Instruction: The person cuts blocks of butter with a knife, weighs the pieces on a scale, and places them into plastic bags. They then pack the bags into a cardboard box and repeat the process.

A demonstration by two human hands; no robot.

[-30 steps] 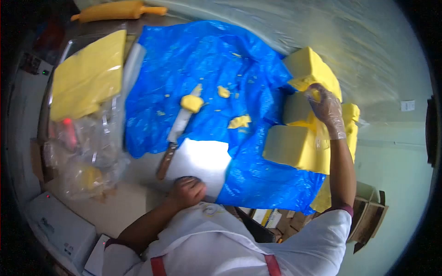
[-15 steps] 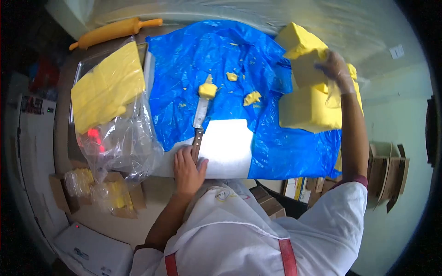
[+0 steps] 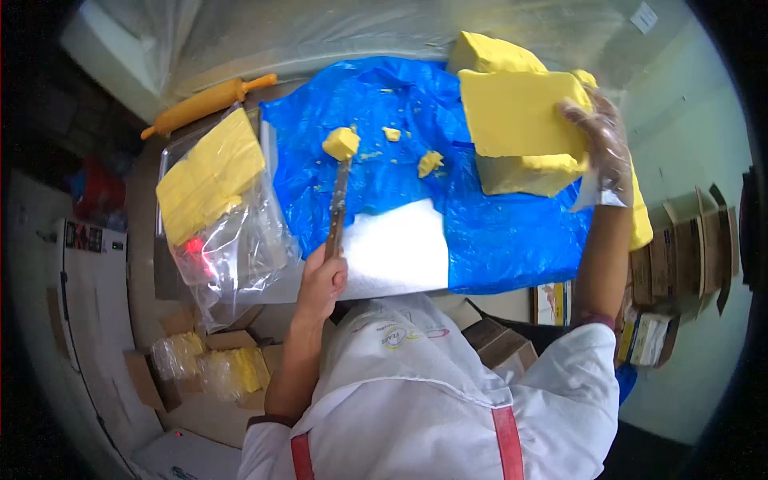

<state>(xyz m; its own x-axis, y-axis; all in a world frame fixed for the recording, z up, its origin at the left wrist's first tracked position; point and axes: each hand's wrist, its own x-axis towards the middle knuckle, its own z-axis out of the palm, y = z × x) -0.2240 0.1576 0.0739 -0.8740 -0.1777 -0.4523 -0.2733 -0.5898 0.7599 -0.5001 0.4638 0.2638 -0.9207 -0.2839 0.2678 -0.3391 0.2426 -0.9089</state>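
Observation:
My left hand (image 3: 322, 280) is closed around the wooden handle of a knife (image 3: 341, 188), its blade pointing away from me. A small lump of butter (image 3: 342, 144) sits at the blade's far end, over a crumpled blue plastic sheet (image 3: 400, 184). My right hand (image 3: 606, 148), in a clear plastic glove, grips the right edge of a large yellow butter block (image 3: 516, 112). That block is tilted, its broad flat face turned up toward me. Beneath it shows a second butter block (image 3: 528, 176), and another butter block (image 3: 492, 53) stands behind.
Smaller butter scraps (image 3: 430, 164) lie on the blue sheet. A flat yellow slab (image 3: 212, 168) in clear plastic rests on a tray at the left, with a rolling pin (image 3: 200, 108) behind it. Cardboard boxes (image 3: 680, 248) stand at the right; wrapped yellow blocks (image 3: 232, 372) sit below left.
My left hand has wrapped around the knife handle and raised it, with the small lump at the blade's end. My right hand has tipped the large block so its broad face shows.

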